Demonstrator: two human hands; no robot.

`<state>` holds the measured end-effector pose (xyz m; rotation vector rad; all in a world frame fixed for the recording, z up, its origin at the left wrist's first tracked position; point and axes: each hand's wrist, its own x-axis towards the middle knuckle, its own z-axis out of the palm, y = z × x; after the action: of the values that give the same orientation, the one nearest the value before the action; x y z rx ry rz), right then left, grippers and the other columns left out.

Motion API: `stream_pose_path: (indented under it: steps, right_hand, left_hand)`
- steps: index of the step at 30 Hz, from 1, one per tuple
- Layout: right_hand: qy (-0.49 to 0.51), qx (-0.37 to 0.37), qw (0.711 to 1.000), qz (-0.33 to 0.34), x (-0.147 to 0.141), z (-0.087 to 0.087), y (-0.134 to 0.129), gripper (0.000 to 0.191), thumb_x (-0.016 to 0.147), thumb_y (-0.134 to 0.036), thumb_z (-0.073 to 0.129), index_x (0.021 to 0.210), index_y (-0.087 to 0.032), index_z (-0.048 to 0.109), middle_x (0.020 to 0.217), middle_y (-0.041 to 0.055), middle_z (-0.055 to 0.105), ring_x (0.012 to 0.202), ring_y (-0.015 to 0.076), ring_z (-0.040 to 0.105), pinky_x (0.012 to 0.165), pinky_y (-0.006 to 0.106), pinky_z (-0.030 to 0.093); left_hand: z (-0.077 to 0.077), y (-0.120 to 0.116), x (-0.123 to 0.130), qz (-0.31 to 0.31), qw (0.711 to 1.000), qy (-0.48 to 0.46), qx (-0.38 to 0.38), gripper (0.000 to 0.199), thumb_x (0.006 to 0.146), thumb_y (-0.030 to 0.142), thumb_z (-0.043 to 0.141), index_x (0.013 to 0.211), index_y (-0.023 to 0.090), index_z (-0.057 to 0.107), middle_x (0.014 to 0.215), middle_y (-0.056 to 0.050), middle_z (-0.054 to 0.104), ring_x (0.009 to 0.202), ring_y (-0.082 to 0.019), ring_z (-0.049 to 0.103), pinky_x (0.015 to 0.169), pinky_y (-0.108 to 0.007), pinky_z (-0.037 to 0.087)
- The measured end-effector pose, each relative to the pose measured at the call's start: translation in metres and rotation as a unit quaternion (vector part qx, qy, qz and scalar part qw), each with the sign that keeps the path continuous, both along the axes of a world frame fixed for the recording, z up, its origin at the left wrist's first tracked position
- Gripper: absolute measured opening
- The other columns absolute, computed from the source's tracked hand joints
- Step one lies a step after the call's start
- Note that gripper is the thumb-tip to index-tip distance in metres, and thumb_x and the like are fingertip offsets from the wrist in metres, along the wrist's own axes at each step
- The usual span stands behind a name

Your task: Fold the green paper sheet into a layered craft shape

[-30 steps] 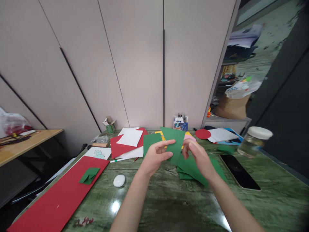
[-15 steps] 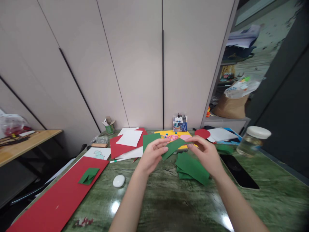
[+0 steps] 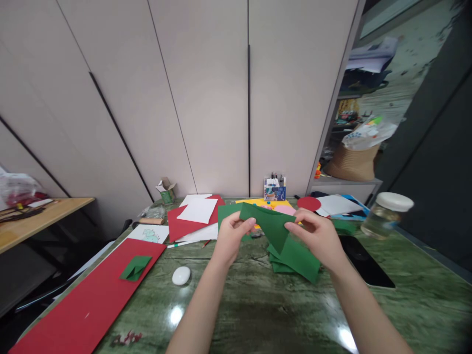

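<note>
A green paper piece (image 3: pixel 275 226), folded into a triangle with its point down, is stretched between my two hands above the table. My left hand (image 3: pixel 233 233) pinches its left corner between thumb and fingers. At the right corner, my right hand (image 3: pixel 313 232) pinches it in the same way. Just below and to the right lies a stack of green papers (image 3: pixel 297 260), partly covered by the held piece. A small folded green paper (image 3: pixel 135 268) rests on the long red sheet (image 3: pixel 92 295) at the left.
Beside my left forearm sits a white mouse (image 3: pixel 181 276). On the right are a black phone (image 3: pixel 365 260) and a lidded jar (image 3: pixel 385 216). Red and white sheets (image 3: pixel 197 210), a marker box (image 3: pixel 275 189) and a red circle (image 3: pixel 309 203) lie toward the cabinet.
The green paper has turned from a slanted narrow view to a wide triangle pointing down. My right hand has moved slightly right and down, and both hands still grip the paper.
</note>
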<state>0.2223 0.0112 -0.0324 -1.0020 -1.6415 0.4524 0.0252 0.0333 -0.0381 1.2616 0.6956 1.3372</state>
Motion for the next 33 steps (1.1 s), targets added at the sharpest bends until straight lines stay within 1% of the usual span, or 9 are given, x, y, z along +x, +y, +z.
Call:
stream_pose_path:
  steps: [3, 7, 9, 12, 15, 21, 28, 31, 33]
  right_hand:
    - [0.006, -0.018, 1.0, 0.013, 0.002, -0.001, 0.0, 0.027, 0.078, -0.029, 0.063, 0.059, -0.021, 0.045, 0.062, -0.0023, 0.045, 0.063, 0.0147, 0.043, 0.059, 0.027, 0.035]
    - [-0.052, 0.035, 0.998, -0.027, 0.001, 0.001, -0.003, 0.025, 0.077, -0.027, 0.065, 0.059, -0.02, 0.048, 0.061, -0.0017, 0.049, 0.062, 0.0149, 0.045, 0.059, 0.028, 0.036]
    - [-0.099, 0.077, 0.991, -0.039, -0.001, 0.001, -0.005, 0.021, 0.078, -0.025, 0.065, 0.062, -0.02, 0.052, 0.063, -0.0008, 0.053, 0.063, 0.0151, 0.048, 0.061, 0.029, 0.037]
    - [-0.147, 0.12, 0.981, -0.043, -0.003, 0.002, -0.008, 0.016, 0.077, -0.024, 0.065, 0.065, -0.02, 0.057, 0.064, 0.0003, 0.056, 0.065, 0.0161, 0.051, 0.062, 0.03, 0.038]
    - [-0.138, 0.103, 0.984, -0.047, -0.003, 0.002, -0.007, 0.015, 0.077, -0.027, 0.066, 0.065, -0.021, 0.058, 0.065, 0.0009, 0.057, 0.065, 0.0167, 0.051, 0.062, 0.031, 0.039]
    - [-0.015, 0.01, 1.0, -0.013, 0.004, 0.002, 0.001, 0.023, 0.075, -0.032, 0.066, 0.059, -0.02, 0.054, 0.06, -0.0001, 0.052, 0.064, 0.0168, 0.049, 0.059, 0.03, 0.038]
    - [0.1, -0.071, 0.992, -0.021, 0.01, -0.006, 0.008, 0.027, 0.076, -0.037, 0.062, 0.059, -0.019, 0.051, 0.059, -0.0025, 0.044, 0.056, 0.0124, 0.04, 0.051, 0.025, 0.03]
    - [0.133, -0.076, 0.988, -0.008, 0.007, -0.008, 0.01, 0.027, 0.077, -0.037, 0.061, 0.06, -0.019, 0.05, 0.062, -0.0019, 0.045, 0.058, 0.0125, 0.041, 0.052, 0.024, 0.031]
    - [0.152, -0.08, 0.985, -0.002, 0.005, -0.009, 0.01, 0.026, 0.078, -0.037, 0.061, 0.062, -0.019, 0.05, 0.063, -0.0018, 0.044, 0.057, 0.0122, 0.04, 0.051, 0.024, 0.031]
  left_hand:
    - [-0.001, 0.001, 0.0, -0.008, 1.0, 0.002, -0.011, 0.015, 0.074, 0.029, 0.068, 0.077, 0.015, 0.064, 0.064, 0.001, 0.059, 0.058, -0.009, 0.052, 0.054, -0.019, 0.038]
    - [0.0, 0.002, -0.002, 0.086, 0.996, 0.003, 0.03, 0.031, 0.075, 0.031, 0.065, 0.104, 0.021, 0.061, 0.106, -0.006, 0.06, 0.092, -0.016, 0.056, 0.074, -0.024, 0.044]
    - [0.001, 0.003, -0.003, 0.11, 0.993, 0.013, 0.041, 0.038, 0.076, 0.033, 0.064, 0.111, 0.021, 0.057, 0.113, -0.008, 0.057, 0.102, -0.019, 0.054, 0.083, -0.027, 0.043]
    - [0.0, 0.004, -0.002, 0.082, 0.996, 0.024, 0.04, 0.042, 0.072, 0.03, 0.069, 0.11, 0.018, 0.055, 0.106, -0.009, 0.059, 0.098, -0.021, 0.057, 0.083, -0.03, 0.044]
    - [0.0, 0.003, -0.001, 0.061, 0.997, 0.039, 0.033, 0.044, 0.067, 0.022, 0.073, 0.107, 0.018, 0.056, 0.103, -0.009, 0.06, 0.094, -0.021, 0.059, 0.082, -0.031, 0.045]
    - [-0.001, 0.002, -0.001, 0.015, 0.998, 0.044, 0.035, 0.037, 0.067, 0.015, 0.071, 0.102, 0.019, 0.06, 0.106, -0.007, 0.063, 0.098, -0.021, 0.058, 0.079, -0.029, 0.046]
    - [0.001, -0.001, -0.003, -0.059, 0.997, -0.027, -0.036, 0.042, 0.066, 0.014, 0.073, 0.105, 0.018, 0.059, 0.07, 0.001, 0.063, 0.066, -0.011, 0.059, 0.061, -0.02, 0.044]
    - [0.004, -0.003, -0.002, -0.058, 0.996, -0.055, -0.047, 0.045, 0.063, 0.013, 0.075, 0.105, 0.018, 0.059, 0.063, 0.005, 0.059, 0.055, -0.006, 0.053, 0.053, -0.016, 0.04]
    - [0.004, -0.004, -0.002, -0.042, 0.997, -0.057, -0.034, 0.044, 0.064, 0.013, 0.075, 0.104, 0.02, 0.059, 0.066, 0.004, 0.06, 0.056, -0.007, 0.054, 0.053, -0.017, 0.04]
